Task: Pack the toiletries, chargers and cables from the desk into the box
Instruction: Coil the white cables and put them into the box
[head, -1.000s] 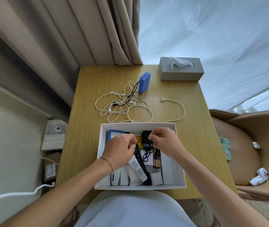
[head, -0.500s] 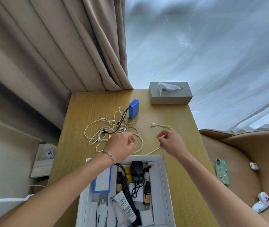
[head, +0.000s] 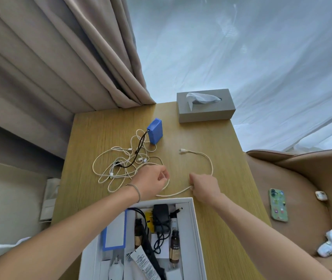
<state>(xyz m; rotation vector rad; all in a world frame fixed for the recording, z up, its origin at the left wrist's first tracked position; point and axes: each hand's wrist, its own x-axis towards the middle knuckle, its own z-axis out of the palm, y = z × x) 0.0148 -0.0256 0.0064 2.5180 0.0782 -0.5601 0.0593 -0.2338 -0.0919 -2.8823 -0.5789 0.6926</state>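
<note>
A white box (head: 196, 229) sits at the desk's near edge, holding a black charger (head: 161, 216), small brown bottles (head: 174, 248), a tube (head: 144, 263) and a blue-edged case (head: 114, 233). Beyond it a long white cable (head: 208, 160) loops across the desk. My right hand (head: 203, 187) pinches this cable just past the box's far rim. My left hand (head: 153, 181) is closed around the same cable at the edge of a tangle of white cables (head: 118, 164). A blue power bank (head: 155, 131) with a black lead stands behind the tangle.
A grey tissue box (head: 205, 112) stands at the desk's far right corner. Curtains hang behind the desk. A tan armchair on the right carries a green phone (head: 278, 205), an earbud case (head: 321, 195) and a white toy (head: 330, 243).
Both hands left the inside of the box and reached forward to the desk. They took hold of the long white cable. The camera tilted up, so the box sits lower in view.
</note>
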